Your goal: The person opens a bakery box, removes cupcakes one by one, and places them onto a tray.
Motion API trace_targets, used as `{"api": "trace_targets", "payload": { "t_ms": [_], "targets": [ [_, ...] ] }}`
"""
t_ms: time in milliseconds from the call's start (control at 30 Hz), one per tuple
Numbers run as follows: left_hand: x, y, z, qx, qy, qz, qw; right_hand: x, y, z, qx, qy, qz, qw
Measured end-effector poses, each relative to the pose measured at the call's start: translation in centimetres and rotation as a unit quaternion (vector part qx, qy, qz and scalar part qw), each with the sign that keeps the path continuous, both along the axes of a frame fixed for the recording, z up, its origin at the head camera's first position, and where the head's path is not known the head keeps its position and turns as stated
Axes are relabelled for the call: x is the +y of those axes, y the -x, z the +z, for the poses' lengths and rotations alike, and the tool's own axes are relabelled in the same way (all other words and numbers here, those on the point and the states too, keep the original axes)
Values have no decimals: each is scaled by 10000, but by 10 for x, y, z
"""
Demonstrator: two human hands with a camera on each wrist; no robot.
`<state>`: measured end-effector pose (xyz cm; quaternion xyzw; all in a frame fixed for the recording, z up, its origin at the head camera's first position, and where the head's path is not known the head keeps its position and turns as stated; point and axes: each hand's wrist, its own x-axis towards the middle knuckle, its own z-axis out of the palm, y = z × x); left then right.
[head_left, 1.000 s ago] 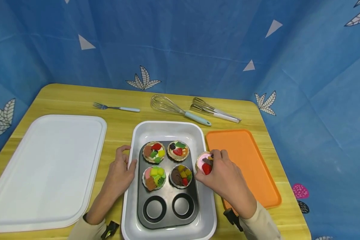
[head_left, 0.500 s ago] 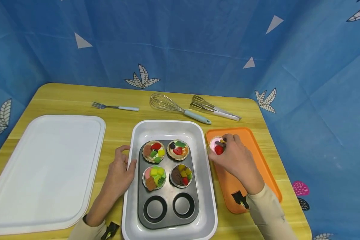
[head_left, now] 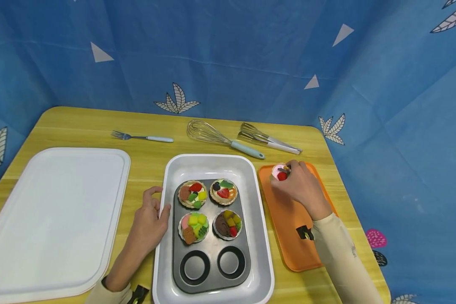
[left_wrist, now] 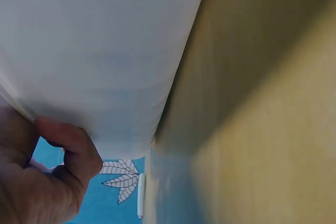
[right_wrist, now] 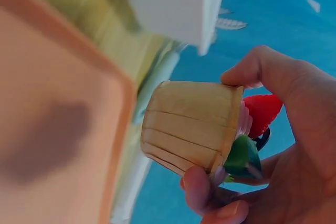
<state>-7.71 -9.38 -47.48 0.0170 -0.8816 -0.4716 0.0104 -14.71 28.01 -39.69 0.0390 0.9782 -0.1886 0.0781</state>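
My right hand point(head_left: 299, 184) pinches a cupcake point(head_left: 280, 172) over the far left part of an orange tray point(head_left: 294, 236). The right wrist view shows the cupcake point(right_wrist: 189, 124) in a tan paper case, with pink cream, a strawberry and a green leaf. It is held clear of the tray. A deep white pan point(head_left: 258, 219) stands mid-table, and my left hand point(head_left: 149, 223) holds its left rim, thumb at the edge. Inside lies a dark muffin tin point(head_left: 213, 257). Several cupcakes point(head_left: 223, 192) fill its far and middle rows; both near cups point(head_left: 231, 261) are empty.
A large white tray point(head_left: 64, 219) lies at the left. Along the back are a fork point(head_left: 142, 137), a whisk point(head_left: 224, 139) and metal tongs point(head_left: 270, 139). Blue patterned cloth point(head_left: 213, 55) hangs behind and to the sides of the wooden table point(head_left: 72, 126).
My right hand has carried the cupcake from the pan's right rim, rightward and away from me, over the orange tray. The left hand has stayed at the rim.
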Motion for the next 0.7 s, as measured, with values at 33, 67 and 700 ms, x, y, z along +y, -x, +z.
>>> {"api": "trace_targets", "payload": {
  "t_ms": [33, 67, 700],
  "targets": [
    [0, 0, 0, 23, 7, 3, 10000, 1, 3, -3, -10, -8, 0, 10000],
    [0, 0, -1, 49, 17, -1, 10000, 2, 5, -6, -28, -5, 2, 10000],
    [-1, 1, -2, 289, 122, -25, 9995, 11, 34, -50, -120, 188, -225, 9995]
  ]
}}
